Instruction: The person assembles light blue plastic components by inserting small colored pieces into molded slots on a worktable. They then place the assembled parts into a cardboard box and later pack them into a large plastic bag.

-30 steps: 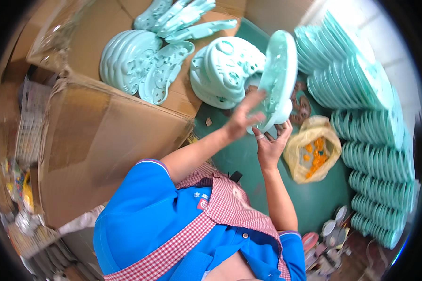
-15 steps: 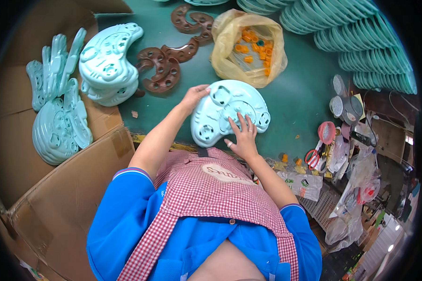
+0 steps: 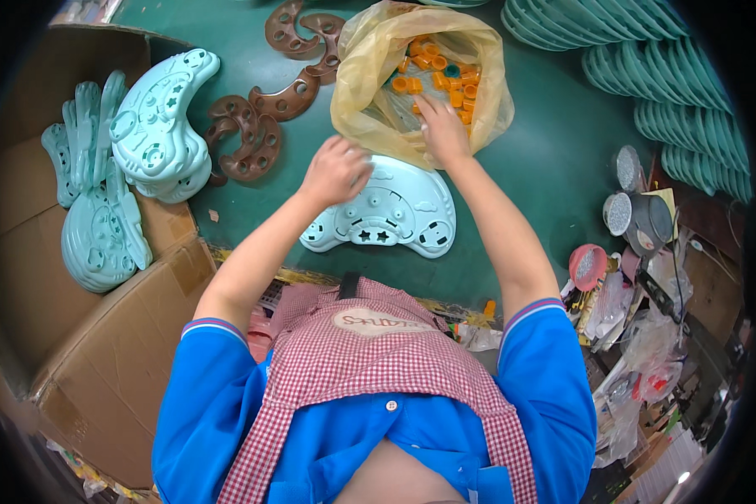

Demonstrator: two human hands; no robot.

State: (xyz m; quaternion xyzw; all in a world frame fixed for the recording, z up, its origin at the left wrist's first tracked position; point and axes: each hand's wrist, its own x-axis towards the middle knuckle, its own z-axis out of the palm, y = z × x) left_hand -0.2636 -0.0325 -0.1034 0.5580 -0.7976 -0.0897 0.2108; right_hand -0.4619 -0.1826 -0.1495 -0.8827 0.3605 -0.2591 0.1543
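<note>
1. The pale blue plastic shell (image 3: 395, 206) lies on the green tabletop (image 3: 546, 185) in front of you, its curved-in side toward you and its rounded side toward the bag.
2. Half a second ago both your hands are on this shell, which sits askew; now it lies squarer to you and your right hand (image 3: 443, 133) is off it. The shell rests on the table, so that hand is free for small parts.
3. Your right hand reaches over the near rim of the yellow plastic bag (image 3: 361, 92), fingers stretched down at the orange pieces (image 3: 439, 81). You cannot tell here whether they pinch one.
4. Your left hand (image 3: 338, 172) is over the shell's upper left edge, fingers curled in; whether it touches the shell or pinches anything is hidden.
5. Mind the edges: the bag's near side sits right behind the shell, and the worn table edge (image 3: 311, 275) runs between shell and apron.
6. Leftward, brown crescent pieces (image 3: 287, 97) and stacked shells (image 3: 161, 109) bound your reach, with the cardboard box (image 3: 126, 336) beyond. Rightward, green surface stretches toward the upright shell rows (image 3: 697, 109), giving your right arm more room.
</note>
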